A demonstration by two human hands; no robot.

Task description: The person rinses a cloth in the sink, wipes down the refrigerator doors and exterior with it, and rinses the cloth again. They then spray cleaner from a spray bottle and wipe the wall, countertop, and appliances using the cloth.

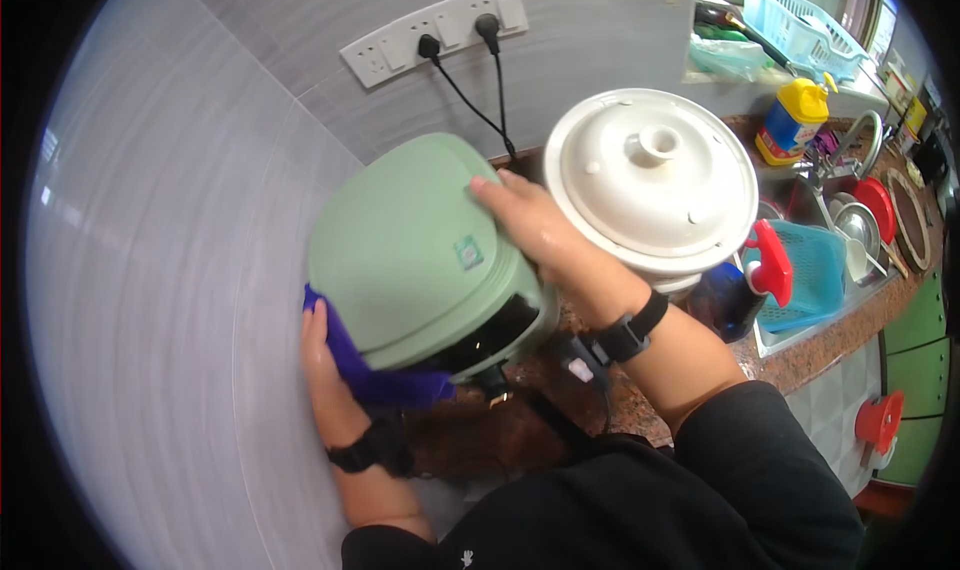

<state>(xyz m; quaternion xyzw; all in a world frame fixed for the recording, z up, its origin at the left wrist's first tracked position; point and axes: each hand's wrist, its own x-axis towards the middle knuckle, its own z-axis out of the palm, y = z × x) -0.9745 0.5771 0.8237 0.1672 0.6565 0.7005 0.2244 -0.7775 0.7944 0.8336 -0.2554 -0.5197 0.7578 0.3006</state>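
Observation:
A pale green countertop cooker [400,235] with a rounded lid, a small sticker and a glossy black front panel stands tilted in view beside the wall. My right hand [525,220] grips its right side, thumb on the lid edge and the other fingers partly hidden behind. Against the cooker's lower left side, my left hand [318,345] presses a purple cloth [365,370]; some of its fingers are out of sight. The cloth hangs along the front lower edge. Close to my right hand is a white lidded pot [610,190].
A wall socket strip [435,35] holds two black plugs with cords running down behind the cooker. Right of the pot are a spray bottle with red trigger [770,260], a blue basket [810,270] at the sink, and a yellow bottle [795,120]. Tiled wall [180,270] borders the left.

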